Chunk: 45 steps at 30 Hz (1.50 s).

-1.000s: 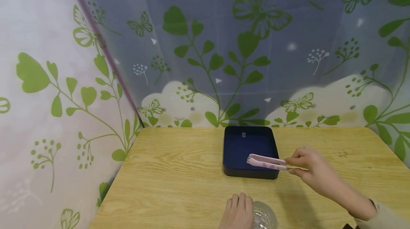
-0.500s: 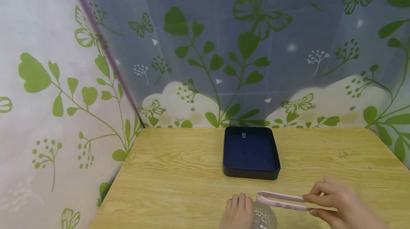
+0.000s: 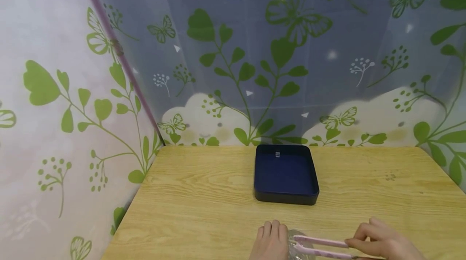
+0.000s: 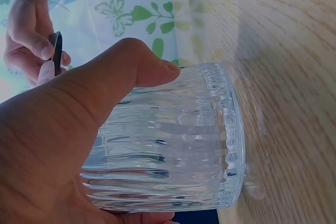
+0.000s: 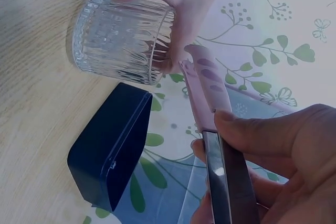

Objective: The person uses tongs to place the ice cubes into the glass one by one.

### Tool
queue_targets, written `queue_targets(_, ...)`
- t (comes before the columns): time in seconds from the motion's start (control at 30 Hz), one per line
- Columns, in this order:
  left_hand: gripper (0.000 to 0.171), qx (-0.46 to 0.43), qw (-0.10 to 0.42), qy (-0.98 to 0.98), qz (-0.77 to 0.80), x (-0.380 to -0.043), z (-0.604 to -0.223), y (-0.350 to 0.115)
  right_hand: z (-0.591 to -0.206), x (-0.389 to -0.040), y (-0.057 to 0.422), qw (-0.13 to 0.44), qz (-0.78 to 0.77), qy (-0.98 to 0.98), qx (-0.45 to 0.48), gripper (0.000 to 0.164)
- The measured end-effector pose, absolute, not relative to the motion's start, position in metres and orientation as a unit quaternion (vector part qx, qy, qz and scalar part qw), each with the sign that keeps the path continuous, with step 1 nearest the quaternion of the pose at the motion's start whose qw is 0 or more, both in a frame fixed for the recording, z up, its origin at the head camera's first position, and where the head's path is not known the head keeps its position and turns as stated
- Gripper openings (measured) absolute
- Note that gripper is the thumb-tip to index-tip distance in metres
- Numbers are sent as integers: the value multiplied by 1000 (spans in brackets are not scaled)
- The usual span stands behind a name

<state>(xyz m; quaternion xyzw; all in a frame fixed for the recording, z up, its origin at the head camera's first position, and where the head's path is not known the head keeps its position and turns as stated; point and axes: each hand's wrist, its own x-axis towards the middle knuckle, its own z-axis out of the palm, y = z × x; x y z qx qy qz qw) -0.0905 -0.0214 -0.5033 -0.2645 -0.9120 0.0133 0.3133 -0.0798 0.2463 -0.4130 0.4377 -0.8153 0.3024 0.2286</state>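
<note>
My left hand (image 3: 269,240) grips a clear ribbed glass tumbler (image 4: 173,140) standing on the table, thumb on one side and fingers around the other. In my right hand (image 3: 386,240) is a pair of tongs (image 5: 210,77) with pink tips and metal handles, pinched between thumb and fingers. In the head view the tong tips lie over the glass's mouth, slightly apart. The right wrist view shows nothing between the tips. Whether the glass holds anything clear, I cannot tell.
Beyond the hands, a dark blue square tray (image 3: 285,198) with raised walls stands near the back of the wooden table (image 3: 204,203). A printed cloth (image 3: 233,49) with leaves and butterflies hangs behind the table, and another is at the left.
My right hand has brought the tongs from above the tray toward me, down to the glass's mouth. My left hand stays on the glass; the tray has not moved.
</note>
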Motion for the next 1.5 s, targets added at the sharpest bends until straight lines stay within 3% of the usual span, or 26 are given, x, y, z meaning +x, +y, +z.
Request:
queue_targets(0.13, 47, -262, 324, -909, 16, -91, -504, -20, -413, -77, 246, 221, 300, -823, 429, 17)
queue_targets(0.4, 46, -261, 333, -906, 21, -92, -505, -20, -410, -77, 245, 231, 286, -828, 425, 32)
queue_targets(0.5, 38, -263, 327, -908, 18, -92, -505, -21, -410, -77, 245, 231, 279, -830, 424, 36)
queue_targets(0.7, 24, -267, 331, -905, 11, -92, -507, -21, -411, -84, 248, 219, 281, -823, 442, 30)
queue_targets(0.93, 40, -258, 368, -893, 11, -94, -512, -21, -404, -93, 251, 182, 280, -828, 451, 30)
queue_targets(1.1, 45, -258, 371, -892, 12, -95, -510, -20, -396, -96, 247, 168, 289, -847, 412, 38)
queue_targets(1.33, 44, -251, 390, -886, 22, -97, -510, -18, -385, -112, 231, 228, 251, -871, 356, 35)
queue_targets(1.4, 45, -252, 381, -889, 22, -96, -509, -18, -382, -120, 227, 222, 231, -888, 329, 45)
queue_targets(1.5, 47, -256, 359, -897, 22, -94, -507, -19, -381, -134, 221, 219, 207, -903, 306, 43)
